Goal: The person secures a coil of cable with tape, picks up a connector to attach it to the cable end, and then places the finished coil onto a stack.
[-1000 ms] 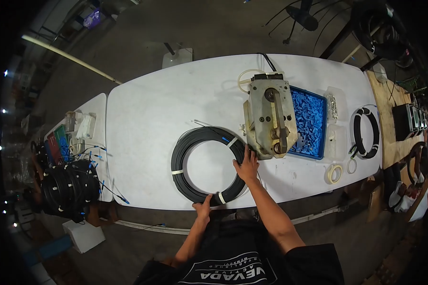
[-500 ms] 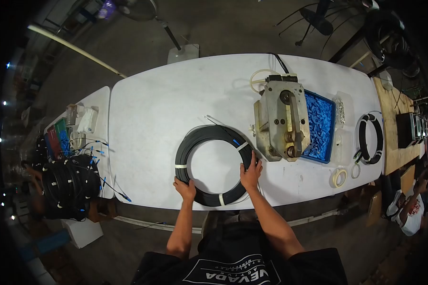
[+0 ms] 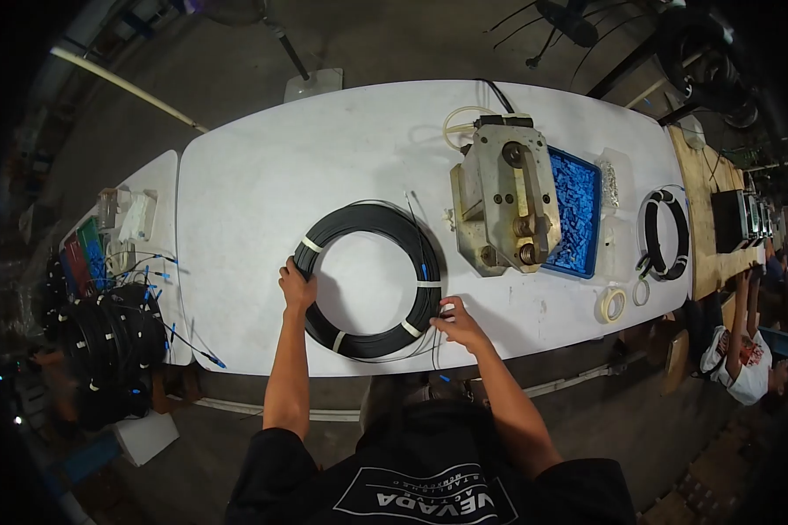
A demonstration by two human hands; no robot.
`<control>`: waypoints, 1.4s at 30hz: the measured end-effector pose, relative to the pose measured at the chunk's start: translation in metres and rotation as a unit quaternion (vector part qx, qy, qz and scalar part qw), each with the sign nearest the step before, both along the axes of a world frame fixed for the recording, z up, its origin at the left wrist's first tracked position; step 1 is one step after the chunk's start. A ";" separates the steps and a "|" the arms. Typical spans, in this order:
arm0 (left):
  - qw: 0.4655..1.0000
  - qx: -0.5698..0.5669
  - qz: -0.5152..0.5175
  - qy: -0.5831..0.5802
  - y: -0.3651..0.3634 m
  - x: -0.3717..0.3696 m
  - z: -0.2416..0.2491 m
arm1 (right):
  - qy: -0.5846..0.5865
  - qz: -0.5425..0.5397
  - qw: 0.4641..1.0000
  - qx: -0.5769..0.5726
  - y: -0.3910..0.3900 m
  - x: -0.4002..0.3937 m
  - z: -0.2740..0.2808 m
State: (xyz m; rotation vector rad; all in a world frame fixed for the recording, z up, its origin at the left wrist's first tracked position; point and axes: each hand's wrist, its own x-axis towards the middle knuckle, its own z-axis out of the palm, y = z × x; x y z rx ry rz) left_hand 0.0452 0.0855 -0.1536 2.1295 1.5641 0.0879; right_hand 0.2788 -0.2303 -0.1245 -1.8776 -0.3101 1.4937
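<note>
A thick coil of black cable (image 3: 366,216), bound with white tape bands, lies on the white table in front of me. My left hand (image 3: 298,284) is closed round its left side. At the lower right of the coil, my right hand (image 3: 458,322) pinches a thin loose cable end. A blue connector (image 3: 445,378) hangs below that hand, past the table's front edge. Another blue-tipped end (image 3: 425,270) lies along the coil's right side, its thin tip sticking up beyond the ring.
Right of the coil stands a metal press (image 3: 503,197), beside a blue tray (image 3: 595,241) of small blue parts. Tape rolls (image 3: 612,304) and a smaller black coil (image 3: 650,227) lie farther right. Bundled cables (image 3: 114,337) crowd the left side table. Another person (image 3: 744,359) is at far right.
The coil has turned clockwise. My left hand has gone up along its left side. My right hand has shifted off the coil's right side to a loose cable end. The camera view has shifted slightly.
</note>
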 end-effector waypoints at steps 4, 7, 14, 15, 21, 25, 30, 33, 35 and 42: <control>0.999 0.012 0.036 0.001 -0.020 0.004 0.004 | -0.061 0.013 0.997 0.036 0.011 -0.018 -0.005; 0.996 0.032 0.080 -0.028 -0.039 -0.009 -0.006 | -0.233 -0.007 0.972 -0.024 0.031 -0.020 0.007; 0.952 -0.021 0.304 -0.044 -0.142 -0.033 -0.016 | -0.364 0.002 0.928 0.077 0.098 0.016 -0.006; 0.940 -0.030 0.337 -0.046 -0.160 -0.034 -0.018 | -0.403 0.018 0.907 0.125 0.101 0.011 -0.014; 0.892 -0.126 0.421 -0.103 -0.226 -0.033 0.009 | -0.464 -0.038 0.881 0.081 0.080 -0.012 0.009; 0.963 0.103 0.234 -0.080 -0.201 -0.001 0.037 | -0.505 0.010 0.860 0.069 0.074 -0.009 0.001; 0.947 0.162 -0.220 -0.170 -0.108 0.100 0.076 | -0.517 0.008 0.849 0.105 0.106 0.012 0.009; 0.912 0.152 -0.374 -0.076 -0.074 0.143 0.074 | -0.476 0.046 0.870 0.123 0.109 0.019 0.012; 0.905 0.106 -0.408 -0.059 -0.068 0.154 0.071 | -0.472 0.029 0.871 0.136 0.106 0.021 0.010; 0.906 0.074 -0.394 -0.135 -0.064 0.155 0.052 | -0.472 -0.056 0.868 0.142 0.074 0.018 -0.009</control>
